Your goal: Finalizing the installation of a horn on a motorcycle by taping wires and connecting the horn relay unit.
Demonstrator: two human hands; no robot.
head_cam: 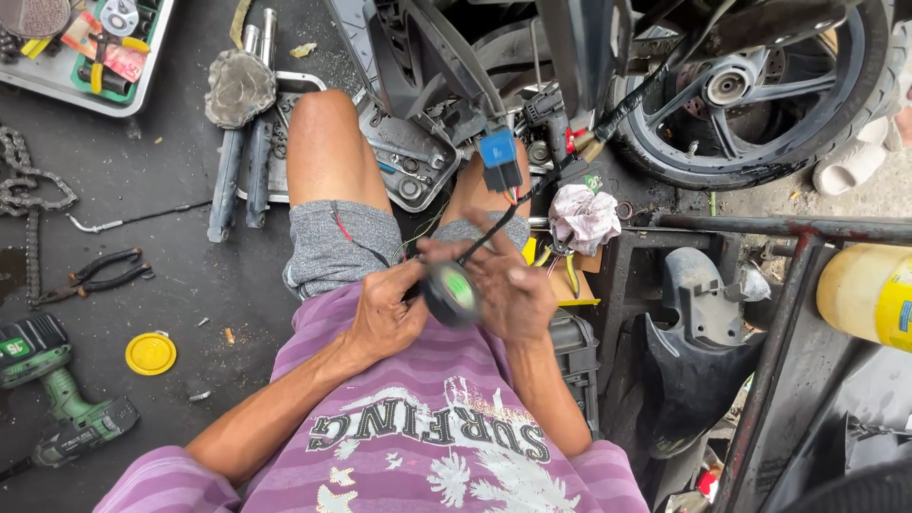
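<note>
Both hands are closed on a roll of black tape (450, 293) held over the lap: left hand (385, 313) gripping one side, right hand (508, 290) the other. Taping of the black wire (494, 223) seems under way; steady tension would be needed next.

Counts: 2 hands, left (385, 313) & right (508, 290), on 1 roll of black tape (451, 293). 1 blue relay (499, 160) w/ wires. 1 wheel (750, 90). 1 green drill (57, 394). 1 yellow lid (150, 353). 1 pr black pliers (100, 275). 1 chain (28, 204). 2 fork tubes (242, 171). 1 tool tray (85, 52). 1 rag (582, 217). 1 yellow can (866, 294).
</note>
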